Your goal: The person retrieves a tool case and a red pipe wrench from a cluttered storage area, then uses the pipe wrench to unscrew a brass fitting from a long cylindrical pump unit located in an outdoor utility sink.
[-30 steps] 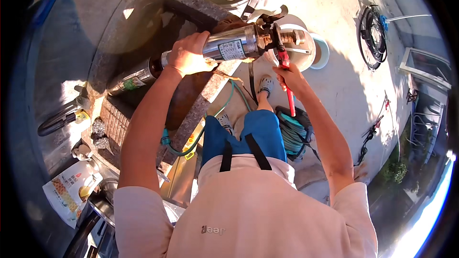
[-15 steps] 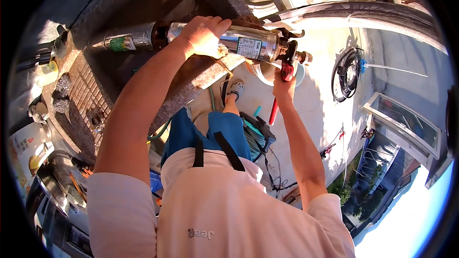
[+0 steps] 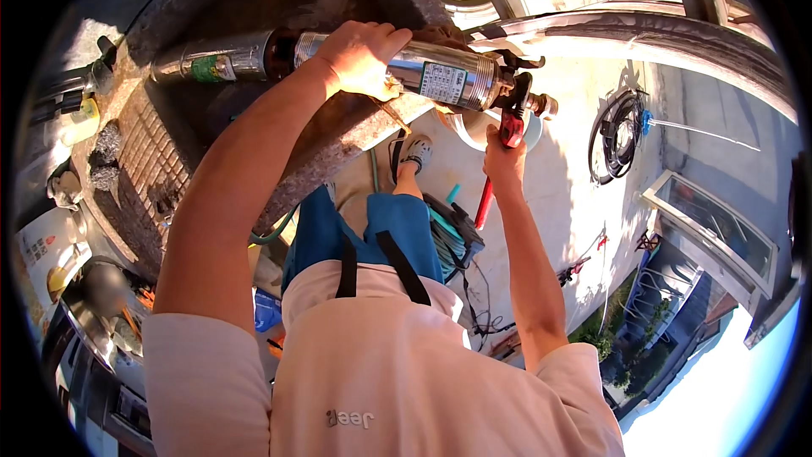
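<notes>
A long shiny metal cylinder, which looks like a submersible pump [image 3: 414, 74], lies across a stone sink [image 3: 376, 134]. My left hand [image 3: 359, 59] is wrapped over its middle from above. A white label shows just right of my fingers, and a green one near the far left end. At its right end is a rusty fitting [image 3: 544, 107]. There my right hand [image 3: 505, 162] grips a red pipe wrench [image 3: 512, 129], whose dark jaws are up against the fitting. The wrench's red handle hangs down below my fist. A brownish cord [image 3: 396, 117] dangles from under my left hand.
A pale bucket [image 3: 531, 131] stands on the floor beneath the wrench. Coiled black hose [image 3: 617, 135] lies at the right, and a green hose reel [image 3: 452, 241] near my legs. A ribbed stone washboard [image 3: 152, 161] adjoins the sink. Above, a thick curved rim [image 3: 626, 34] crosses rightward.
The view has shifted slightly. Both hands keep their grips on the pump and the pipe wrench, and the wrench stays at the fitting with hardly any visible turn.
</notes>
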The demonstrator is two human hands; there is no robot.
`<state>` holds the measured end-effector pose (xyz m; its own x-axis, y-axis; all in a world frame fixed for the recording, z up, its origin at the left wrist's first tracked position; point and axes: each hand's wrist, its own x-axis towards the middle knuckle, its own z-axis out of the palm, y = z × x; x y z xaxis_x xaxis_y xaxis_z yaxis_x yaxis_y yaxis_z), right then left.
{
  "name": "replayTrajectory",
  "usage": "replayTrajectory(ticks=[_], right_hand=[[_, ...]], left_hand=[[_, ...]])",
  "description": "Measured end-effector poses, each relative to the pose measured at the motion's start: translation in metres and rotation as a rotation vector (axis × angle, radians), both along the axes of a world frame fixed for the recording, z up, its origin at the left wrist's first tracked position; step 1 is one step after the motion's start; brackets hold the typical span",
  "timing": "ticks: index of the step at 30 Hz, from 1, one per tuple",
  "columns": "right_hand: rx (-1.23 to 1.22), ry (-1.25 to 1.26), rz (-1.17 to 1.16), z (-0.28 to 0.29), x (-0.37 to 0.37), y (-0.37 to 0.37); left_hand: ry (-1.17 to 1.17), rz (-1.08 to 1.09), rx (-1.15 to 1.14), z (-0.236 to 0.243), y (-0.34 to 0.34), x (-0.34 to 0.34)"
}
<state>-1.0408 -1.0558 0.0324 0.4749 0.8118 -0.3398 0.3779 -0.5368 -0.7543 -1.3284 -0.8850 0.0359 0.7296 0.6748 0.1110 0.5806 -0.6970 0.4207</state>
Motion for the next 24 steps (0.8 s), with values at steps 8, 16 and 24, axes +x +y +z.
replayTrajectory(ticks=[8, 16, 24], right_hand=[[0.082, -0.001, -0.023, -0.011, 0.001, 0.000], [0.182, -0.189, 0.049, 0.005, -0.015, 0.004], [0.197, -0.118, 0.006, -0.007, -0.014, 0.007]], left_hand=[[-0.080, -0.030, 0.106, -0.006, 0.003, 0.000], [-0.077, -0.017, 0.097, -0.003, 0.000, -0.001], [-0.020, -0.018, 0.031, -0.003, 0.003, 0.003]])
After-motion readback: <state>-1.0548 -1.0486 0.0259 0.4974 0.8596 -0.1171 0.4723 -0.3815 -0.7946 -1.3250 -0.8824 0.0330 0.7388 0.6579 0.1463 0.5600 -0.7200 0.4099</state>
